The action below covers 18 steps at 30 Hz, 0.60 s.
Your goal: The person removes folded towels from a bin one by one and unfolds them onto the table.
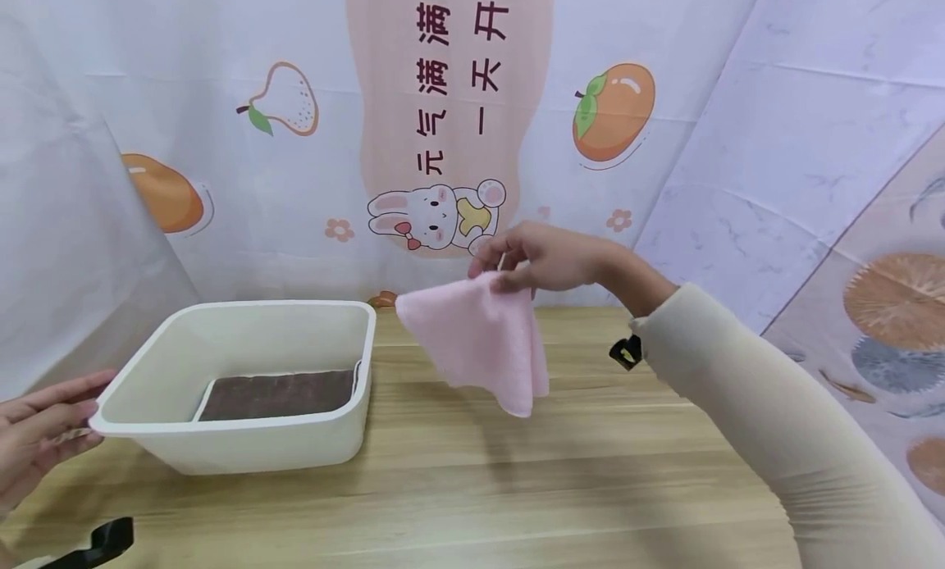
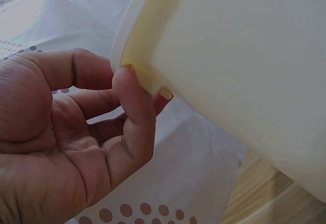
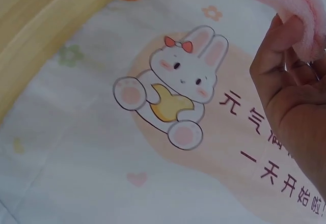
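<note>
In the head view my right hand pinches a small pink towel by its upper edge. The towel hangs in loose folds above the table, right of a white plastic basin. Part of the same towel shows at the top right of the right wrist view, between thumb and fingers. My left hand holds the basin's left rim; in the left wrist view its curled fingers pinch the rim at a corner. Inside the basin lies a flat dark brown piece with white edging, perhaps a folded cloth.
The basin stands on a wood-grain table. Behind it hangs a white curtain printed with fruit, a rabbit and lettering. Black wrist straps or mounts show near both wrists, one black piece at lower left.
</note>
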Each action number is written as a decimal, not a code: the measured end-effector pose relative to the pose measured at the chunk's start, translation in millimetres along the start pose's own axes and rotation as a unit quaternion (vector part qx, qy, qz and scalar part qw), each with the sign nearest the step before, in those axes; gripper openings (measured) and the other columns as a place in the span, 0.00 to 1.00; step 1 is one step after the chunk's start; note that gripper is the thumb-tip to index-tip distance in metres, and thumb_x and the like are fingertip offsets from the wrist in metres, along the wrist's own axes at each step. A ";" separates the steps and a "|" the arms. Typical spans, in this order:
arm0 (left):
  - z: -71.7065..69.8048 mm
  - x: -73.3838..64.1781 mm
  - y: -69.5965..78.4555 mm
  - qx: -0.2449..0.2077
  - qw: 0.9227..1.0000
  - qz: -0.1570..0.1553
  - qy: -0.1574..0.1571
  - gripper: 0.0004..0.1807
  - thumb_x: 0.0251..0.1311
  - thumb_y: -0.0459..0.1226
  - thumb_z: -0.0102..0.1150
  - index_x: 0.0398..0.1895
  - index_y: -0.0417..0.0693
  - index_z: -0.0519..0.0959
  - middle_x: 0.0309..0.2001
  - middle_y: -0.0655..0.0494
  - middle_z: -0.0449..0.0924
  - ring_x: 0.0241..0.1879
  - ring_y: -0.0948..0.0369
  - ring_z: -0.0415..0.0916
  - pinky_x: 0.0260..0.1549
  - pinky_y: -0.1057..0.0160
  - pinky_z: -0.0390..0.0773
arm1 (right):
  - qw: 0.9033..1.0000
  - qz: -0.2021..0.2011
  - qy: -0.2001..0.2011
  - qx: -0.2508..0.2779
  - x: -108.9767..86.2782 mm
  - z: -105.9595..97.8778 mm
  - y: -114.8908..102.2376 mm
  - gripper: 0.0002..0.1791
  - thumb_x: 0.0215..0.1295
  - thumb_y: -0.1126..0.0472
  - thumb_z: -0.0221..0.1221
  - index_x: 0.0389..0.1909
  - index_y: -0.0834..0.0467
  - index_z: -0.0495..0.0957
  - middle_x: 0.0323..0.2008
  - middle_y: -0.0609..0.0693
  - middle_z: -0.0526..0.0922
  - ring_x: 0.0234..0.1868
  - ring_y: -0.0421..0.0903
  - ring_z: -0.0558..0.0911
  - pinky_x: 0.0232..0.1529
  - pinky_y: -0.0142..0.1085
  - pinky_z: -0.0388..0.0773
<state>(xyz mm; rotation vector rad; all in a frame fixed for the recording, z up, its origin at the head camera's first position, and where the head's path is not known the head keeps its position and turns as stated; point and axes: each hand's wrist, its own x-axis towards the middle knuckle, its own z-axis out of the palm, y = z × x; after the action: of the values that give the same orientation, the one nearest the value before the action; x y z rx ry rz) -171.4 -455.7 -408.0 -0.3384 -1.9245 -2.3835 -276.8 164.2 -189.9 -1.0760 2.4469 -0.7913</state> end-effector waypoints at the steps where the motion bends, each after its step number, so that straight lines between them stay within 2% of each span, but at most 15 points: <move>1: 1.2 -0.1 0.7 0.000 1.000 0.000 0.001 0.31 0.73 0.18 0.37 0.55 0.53 0.86 0.49 0.64 0.87 0.35 0.61 0.84 0.30 0.64 0.85 | 1.000 -0.004 -0.005 0.000 -2.0 4.9 3.2 0.12 0.73 0.63 0.61 0.54 0.51 0.83 0.43 0.50 0.85 0.47 0.50 0.82 0.43 0.44 0.84; 7: 6.3 1.0 4.9 -0.021 1.000 0.010 -0.017 0.30 0.73 0.17 0.34 0.56 0.49 0.86 0.51 0.61 0.87 0.38 0.61 0.85 0.32 0.64 0.85 | 0.999 -0.009 -0.036 0.024 -11.9 32.6 33.3 0.14 0.72 0.64 0.61 0.54 0.50 0.82 0.44 0.47 0.85 0.48 0.49 0.83 0.45 0.44 0.83; 13: 7.4 1.5 6.2 -0.027 0.999 0.014 -0.021 0.30 0.73 0.17 0.34 0.57 0.47 0.85 0.52 0.60 0.87 0.38 0.61 0.85 0.31 0.64 0.85 | 0.997 0.037 -0.046 0.041 -12.2 53.6 90.1 0.14 0.71 0.66 0.61 0.55 0.53 0.82 0.47 0.49 0.84 0.48 0.50 0.82 0.44 0.43 0.82; 18: 6.4 -1.3 3.9 -0.012 1.000 0.007 -0.010 0.30 0.74 0.18 0.36 0.57 0.50 0.85 0.52 0.62 0.86 0.38 0.61 0.85 0.31 0.65 0.85 | 0.996 0.088 -0.021 0.026 -13.0 65.6 142.7 0.14 0.72 0.69 0.58 0.56 0.59 0.81 0.50 0.53 0.82 0.53 0.53 0.79 0.50 0.42 0.80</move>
<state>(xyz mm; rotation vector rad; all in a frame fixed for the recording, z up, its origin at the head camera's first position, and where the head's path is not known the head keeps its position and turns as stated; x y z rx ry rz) -168.6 -450.5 -403.3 -0.3775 -1.8968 -2.4053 -314.2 230.2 -328.0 -0.8354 2.4319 -0.7636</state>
